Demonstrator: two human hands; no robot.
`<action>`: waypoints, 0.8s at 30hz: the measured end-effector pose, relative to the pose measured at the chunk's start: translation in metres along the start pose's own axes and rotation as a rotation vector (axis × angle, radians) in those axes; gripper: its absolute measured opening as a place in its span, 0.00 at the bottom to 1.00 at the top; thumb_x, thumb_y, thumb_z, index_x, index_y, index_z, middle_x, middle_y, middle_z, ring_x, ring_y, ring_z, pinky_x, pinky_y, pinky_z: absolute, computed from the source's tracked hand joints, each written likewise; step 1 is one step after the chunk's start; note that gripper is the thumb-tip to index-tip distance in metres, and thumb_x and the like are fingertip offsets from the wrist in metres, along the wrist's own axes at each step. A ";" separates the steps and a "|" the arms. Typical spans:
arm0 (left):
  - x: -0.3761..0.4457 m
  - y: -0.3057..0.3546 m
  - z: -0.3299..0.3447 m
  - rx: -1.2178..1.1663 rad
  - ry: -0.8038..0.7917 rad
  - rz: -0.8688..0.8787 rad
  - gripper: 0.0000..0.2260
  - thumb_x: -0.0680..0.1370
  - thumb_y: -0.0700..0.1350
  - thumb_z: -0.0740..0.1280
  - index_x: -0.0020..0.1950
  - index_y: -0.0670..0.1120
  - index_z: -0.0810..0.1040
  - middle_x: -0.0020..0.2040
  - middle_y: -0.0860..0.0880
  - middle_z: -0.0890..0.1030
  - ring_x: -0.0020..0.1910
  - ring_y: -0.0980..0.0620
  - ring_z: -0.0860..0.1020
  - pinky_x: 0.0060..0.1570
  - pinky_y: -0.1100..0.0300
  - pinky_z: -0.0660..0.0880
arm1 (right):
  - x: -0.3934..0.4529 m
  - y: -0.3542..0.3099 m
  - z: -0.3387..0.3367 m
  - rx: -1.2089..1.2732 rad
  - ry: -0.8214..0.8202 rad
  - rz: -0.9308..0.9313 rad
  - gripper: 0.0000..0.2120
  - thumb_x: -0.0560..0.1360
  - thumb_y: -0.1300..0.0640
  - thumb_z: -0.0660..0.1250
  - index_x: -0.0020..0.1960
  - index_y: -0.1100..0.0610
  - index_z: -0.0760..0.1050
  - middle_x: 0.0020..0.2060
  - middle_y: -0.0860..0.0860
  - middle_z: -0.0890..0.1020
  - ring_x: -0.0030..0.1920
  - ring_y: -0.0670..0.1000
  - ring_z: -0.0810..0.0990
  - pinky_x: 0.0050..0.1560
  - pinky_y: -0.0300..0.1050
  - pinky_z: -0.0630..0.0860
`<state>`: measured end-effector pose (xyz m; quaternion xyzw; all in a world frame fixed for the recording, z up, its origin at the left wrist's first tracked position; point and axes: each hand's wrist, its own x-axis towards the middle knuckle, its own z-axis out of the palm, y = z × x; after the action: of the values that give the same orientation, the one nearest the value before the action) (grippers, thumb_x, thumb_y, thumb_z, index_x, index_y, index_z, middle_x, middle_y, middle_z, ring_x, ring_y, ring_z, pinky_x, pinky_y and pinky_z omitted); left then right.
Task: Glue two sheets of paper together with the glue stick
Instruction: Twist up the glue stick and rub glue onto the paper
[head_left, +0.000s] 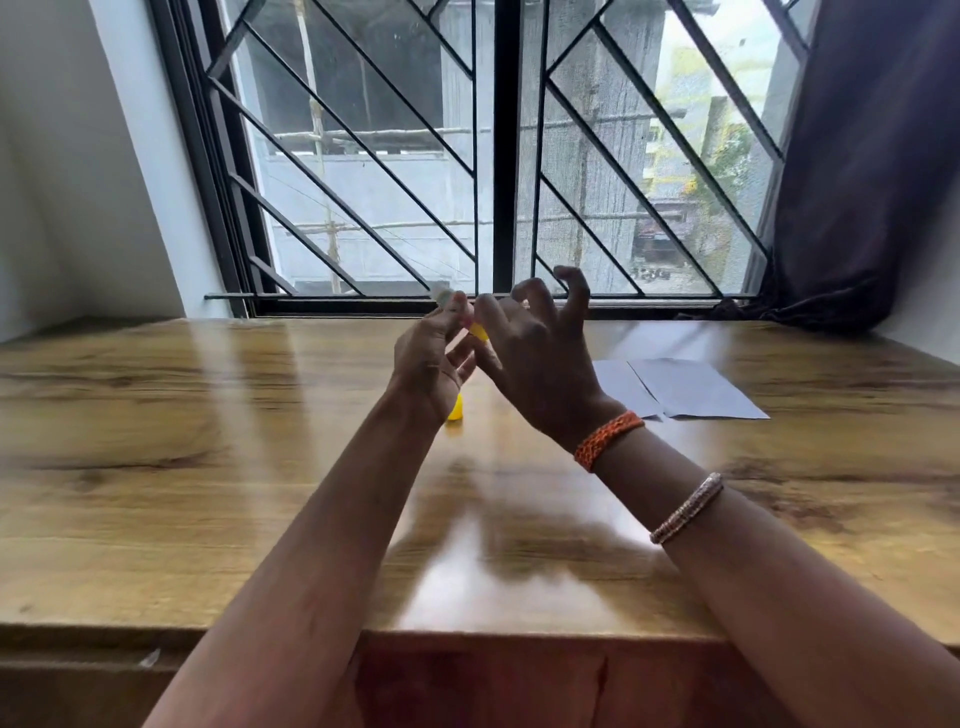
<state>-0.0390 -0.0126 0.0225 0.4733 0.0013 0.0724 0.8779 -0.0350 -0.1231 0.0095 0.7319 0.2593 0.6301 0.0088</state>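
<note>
Both hands are raised above the wooden table (208, 467), close together. My left hand (426, 364) grips the glue stick (470, 319) by its body, with the pale tip pointing up and to the left. My right hand (535, 353) pinches the stick's yellow lower end between thumb and forefinger, its other fingers curled and spread above. A yellow cap (455, 410) stands on the table just below my left hand, partly hidden by it. Two white sheets of paper (691, 387) lie flat side by side on the table to the right of my hands.
A barred window (493, 156) runs along the table's far edge. A dark curtain (857, 182) hangs at the right and bunches onto the table's back corner. A white wall stands at the left. The table's front edge is near my elbows.
</note>
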 end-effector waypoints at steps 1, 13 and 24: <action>0.001 0.000 0.000 0.007 -0.002 0.008 0.07 0.76 0.46 0.66 0.38 0.49 0.76 0.38 0.54 0.78 0.41 0.54 0.76 0.51 0.58 0.70 | 0.000 0.000 -0.001 0.001 0.001 0.002 0.12 0.73 0.54 0.67 0.51 0.52 0.66 0.31 0.47 0.78 0.42 0.54 0.79 0.62 0.55 0.57; 0.001 -0.004 -0.001 0.109 -0.034 0.105 0.08 0.77 0.45 0.64 0.38 0.49 0.74 0.35 0.56 0.79 0.38 0.61 0.79 0.58 0.50 0.57 | -0.002 0.006 0.001 0.647 -0.279 0.536 0.11 0.72 0.45 0.70 0.45 0.52 0.73 0.39 0.45 0.83 0.46 0.48 0.81 0.54 0.49 0.60; 0.018 -0.016 0.017 0.098 0.116 0.098 0.09 0.74 0.43 0.69 0.46 0.50 0.69 0.39 0.54 0.78 0.26 0.63 0.79 0.43 0.56 0.68 | -0.017 0.033 0.026 -0.143 0.082 -0.151 0.12 0.75 0.61 0.65 0.57 0.52 0.79 0.31 0.46 0.77 0.42 0.51 0.80 0.59 0.54 0.66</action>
<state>-0.0177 -0.0330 0.0199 0.5102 0.0323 0.1423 0.8476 -0.0001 -0.1499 -0.0008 0.6814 0.2681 0.6740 0.0978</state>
